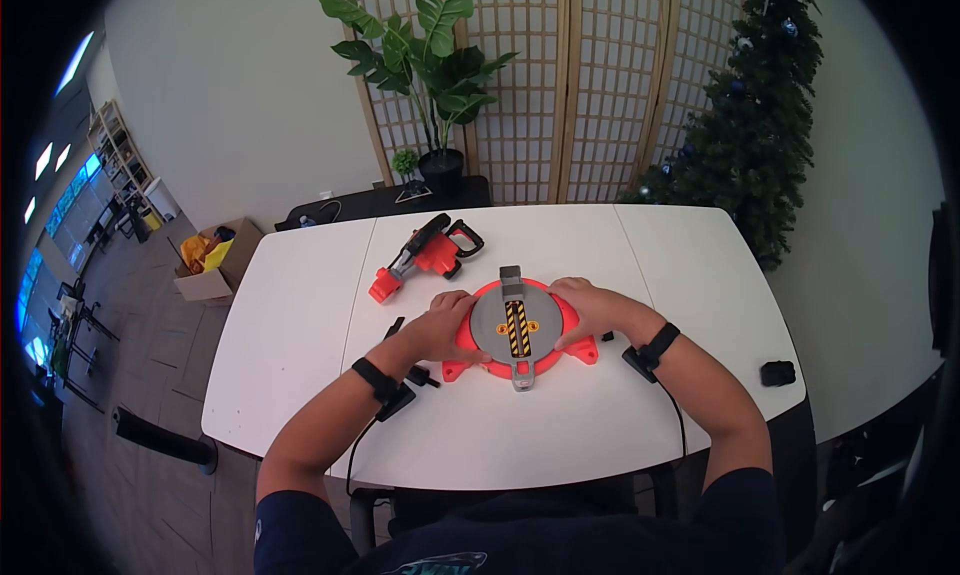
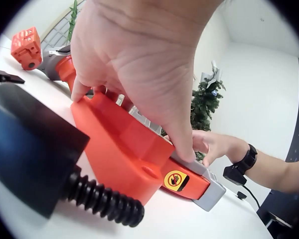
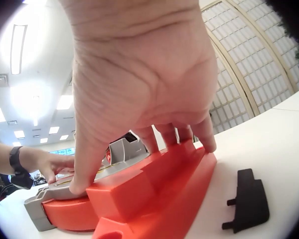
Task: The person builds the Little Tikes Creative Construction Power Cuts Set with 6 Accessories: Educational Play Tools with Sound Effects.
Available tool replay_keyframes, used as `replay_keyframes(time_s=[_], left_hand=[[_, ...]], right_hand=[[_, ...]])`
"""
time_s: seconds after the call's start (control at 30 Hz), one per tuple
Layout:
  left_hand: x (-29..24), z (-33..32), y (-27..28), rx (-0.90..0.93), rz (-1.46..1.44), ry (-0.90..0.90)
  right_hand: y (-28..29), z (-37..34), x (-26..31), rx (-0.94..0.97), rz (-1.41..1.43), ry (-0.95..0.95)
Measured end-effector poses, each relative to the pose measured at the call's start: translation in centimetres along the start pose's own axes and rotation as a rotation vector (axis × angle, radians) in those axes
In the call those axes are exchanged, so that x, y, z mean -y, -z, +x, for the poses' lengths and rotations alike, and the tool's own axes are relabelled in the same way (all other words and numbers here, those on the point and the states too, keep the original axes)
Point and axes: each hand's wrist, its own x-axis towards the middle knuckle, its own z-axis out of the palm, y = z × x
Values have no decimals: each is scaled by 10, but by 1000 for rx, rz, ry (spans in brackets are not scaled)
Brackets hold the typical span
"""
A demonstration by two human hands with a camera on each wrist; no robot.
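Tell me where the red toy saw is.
In the head view, the toy saw lies on the white table, beyond the left hand, left of the round base.

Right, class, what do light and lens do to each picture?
Head view: curved black borders around the scene, window glare at far left; left wrist view: dark corners too, yet the yellow sticker still shows its crossed-out hand; right wrist view: ceiling lights blown out to white, the folding screen's frame bowed, the right hand comparatively dim.
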Motion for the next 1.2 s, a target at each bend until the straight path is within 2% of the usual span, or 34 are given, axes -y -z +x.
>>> replay_keyframes(time_s=[0.63,1.2], left_hand=[[-4,-9,-5,-22,-2,-9],[-4,-7,-4,-3,17,-1]], right_hand=[[-13,1,-7,-77,-95,86],[-10,-1,1,-52,-124,44]])
